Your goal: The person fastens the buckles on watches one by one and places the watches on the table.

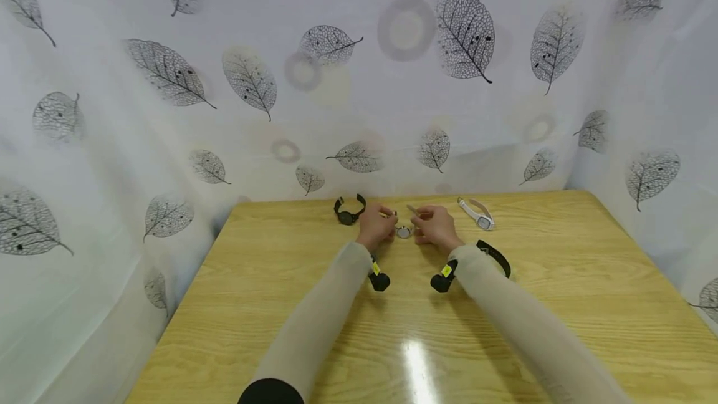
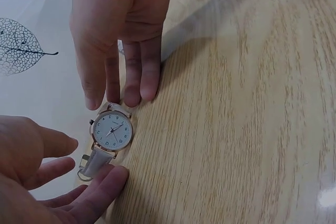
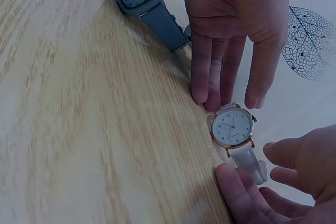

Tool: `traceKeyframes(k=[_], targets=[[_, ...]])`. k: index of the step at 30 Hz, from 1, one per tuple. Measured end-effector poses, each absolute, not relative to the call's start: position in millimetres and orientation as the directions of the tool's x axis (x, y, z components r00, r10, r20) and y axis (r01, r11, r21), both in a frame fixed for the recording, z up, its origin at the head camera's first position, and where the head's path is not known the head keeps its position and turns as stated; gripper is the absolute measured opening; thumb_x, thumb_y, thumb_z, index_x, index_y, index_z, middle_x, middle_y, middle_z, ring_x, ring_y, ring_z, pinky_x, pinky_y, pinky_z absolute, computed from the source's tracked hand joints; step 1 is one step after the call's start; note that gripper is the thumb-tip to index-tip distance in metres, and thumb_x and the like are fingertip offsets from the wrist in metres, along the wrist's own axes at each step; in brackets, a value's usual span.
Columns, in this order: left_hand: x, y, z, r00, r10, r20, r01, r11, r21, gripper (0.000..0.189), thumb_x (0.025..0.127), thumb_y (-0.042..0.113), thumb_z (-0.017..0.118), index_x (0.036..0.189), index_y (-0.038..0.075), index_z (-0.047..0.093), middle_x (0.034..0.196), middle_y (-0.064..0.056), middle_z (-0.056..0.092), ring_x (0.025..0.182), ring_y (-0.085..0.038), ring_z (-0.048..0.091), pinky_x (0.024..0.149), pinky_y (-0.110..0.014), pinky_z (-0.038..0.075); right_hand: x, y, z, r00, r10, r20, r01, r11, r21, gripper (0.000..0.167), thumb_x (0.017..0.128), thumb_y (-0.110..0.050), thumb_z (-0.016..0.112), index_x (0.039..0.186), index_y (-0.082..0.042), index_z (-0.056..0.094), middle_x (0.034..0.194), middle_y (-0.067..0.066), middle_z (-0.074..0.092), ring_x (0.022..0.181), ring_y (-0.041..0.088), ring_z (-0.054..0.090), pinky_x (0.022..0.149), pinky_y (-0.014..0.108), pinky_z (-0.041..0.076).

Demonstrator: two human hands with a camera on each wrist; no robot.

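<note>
A round-dialled watch [image 1: 404, 232] with a rose-gold rim and a pale strap lies face up between my hands. On its buckle side is my left hand [image 1: 377, 226]; in the left wrist view the buckle [image 2: 84, 171] sits between the thumb and the lower fingers, with a gap at the thumb. From the other side, my right hand [image 1: 436, 226] reaches the plain strap end [image 3: 252, 163]. Its lower fingertips are right at the strap and its thumb stands apart. The fingers of both hands are mostly extended around the watch.
A black watch [image 1: 346, 218] lies left of my left hand. A white watch [image 1: 483, 222] is at the back right, and a black-strapped watch [image 1: 498, 255] lies beside my right forearm. A leaf-patterned curtain [image 1: 392, 111] hangs behind the wooden table [image 1: 269, 279].
</note>
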State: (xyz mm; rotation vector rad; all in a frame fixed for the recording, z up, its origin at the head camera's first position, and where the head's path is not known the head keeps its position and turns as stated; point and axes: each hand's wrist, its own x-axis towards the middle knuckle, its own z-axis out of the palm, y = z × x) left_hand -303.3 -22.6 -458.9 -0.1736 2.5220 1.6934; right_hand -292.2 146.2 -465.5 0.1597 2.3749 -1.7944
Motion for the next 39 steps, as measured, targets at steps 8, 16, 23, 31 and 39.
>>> traceKeyframes(k=[8, 16, 23, 31, 39], targets=[[-311.5, -19.6, -464.8, -0.984, -0.065, -0.168, -0.179, 0.416, 0.892, 0.017, 0.093, 0.007, 0.072, 0.109, 0.002, 0.075, 0.066, -0.006, 0.07, 0.045, -0.013, 0.061, 0.044, -0.023, 0.05, -295.4, 143.7, -472.6, -0.987, 0.001, -0.161, 0.154, 0.294, -0.943, 0.04, 0.1, -0.01, 0.067, 0.137, 0.003, 0.062, 0.106, 0.02, 0.07, 0.068, 0.015, 0.067, 0.057, 0.032, 0.062], [-313.7, -17.5, -466.7, -0.984, -0.073, -0.163, -0.179, 0.439, 0.88, 0.022, 0.089, 0.001, 0.07, 0.111, 0.001, 0.075, 0.054, -0.005, 0.064, 0.04, -0.011, 0.053, 0.04, -0.023, 0.044, -293.7, 141.8, -474.9, -0.99, 0.016, -0.138, 0.135, 0.34, -0.931, 0.035, 0.1, -0.007, 0.064, 0.133, 0.003, 0.064, 0.102, 0.018, 0.071, 0.061, 0.016, 0.069, 0.055, 0.032, 0.061], [-317.1, -17.0, -470.7, -0.985, -0.075, -0.154, -0.171, 0.471, 0.865, 0.029, 0.084, -0.004, 0.067, 0.111, 0.002, 0.075, 0.055, -0.006, 0.065, 0.04, -0.011, 0.052, 0.044, -0.024, 0.046, -295.0, 142.7, -477.2, -0.991, 0.015, -0.131, 0.128, 0.347, -0.929, 0.034, 0.101, -0.006, 0.064, 0.133, 0.003, 0.065, 0.102, 0.018, 0.072, 0.06, 0.016, 0.069, 0.055, 0.032, 0.061], [-316.5, -16.7, -474.9, -0.989, -0.081, -0.124, -0.148, 0.469, 0.871, 0.028, 0.087, -0.002, 0.067, 0.113, 0.003, 0.076, 0.078, -0.008, 0.072, 0.042, -0.013, 0.055, 0.043, -0.026, 0.047, -291.4, 138.9, -474.6, -0.996, 0.027, -0.082, 0.086, 0.402, -0.912, 0.036, 0.1, -0.006, 0.064, 0.135, 0.003, 0.064, 0.114, 0.025, 0.072, 0.06, 0.016, 0.071, 0.054, 0.028, 0.06], [-307.1, -17.3, -466.8, -0.994, -0.082, -0.076, -0.106, 0.467, 0.878, 0.031, 0.087, -0.003, 0.068, 0.116, 0.003, 0.076, 0.094, -0.008, 0.073, 0.058, -0.016, 0.062, 0.051, -0.026, 0.05, -292.8, 136.2, -478.5, -0.993, 0.065, 0.097, -0.047, 0.535, -0.844, 0.036, 0.098, -0.008, 0.063, 0.133, 0.001, 0.067, 0.113, 0.023, 0.073, 0.062, 0.022, 0.07, 0.062, 0.034, 0.059]])
